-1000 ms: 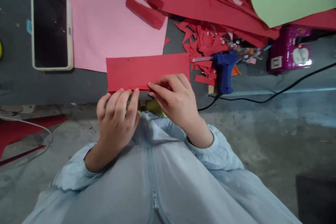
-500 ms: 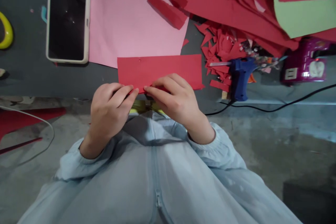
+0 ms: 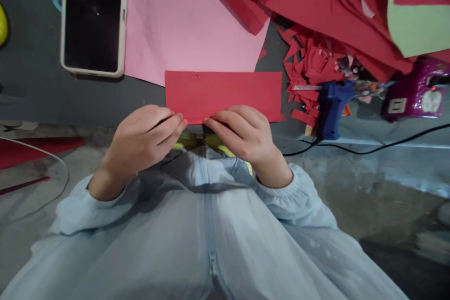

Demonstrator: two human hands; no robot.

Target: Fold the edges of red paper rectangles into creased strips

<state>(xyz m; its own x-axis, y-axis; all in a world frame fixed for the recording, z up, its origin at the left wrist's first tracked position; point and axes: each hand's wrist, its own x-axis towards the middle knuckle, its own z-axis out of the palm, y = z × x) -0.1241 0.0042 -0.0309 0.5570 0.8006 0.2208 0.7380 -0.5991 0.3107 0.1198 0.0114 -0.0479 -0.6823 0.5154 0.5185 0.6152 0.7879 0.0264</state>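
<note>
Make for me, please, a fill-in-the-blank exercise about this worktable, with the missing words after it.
1. Besides the bare left hand, the rectangular red paper is touched by the person's ____ hand.
2. In the picture, the dark-screened rectangular phone in a cream case lies to the ____ of the large pink paper sheet.
3. The plastic glue gun has a body coloured ____.

Missing words: right; left; blue.

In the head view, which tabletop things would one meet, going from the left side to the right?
Yellow object, cut off by the edge → phone → red paper strip → blue glue gun → purple device.
</note>
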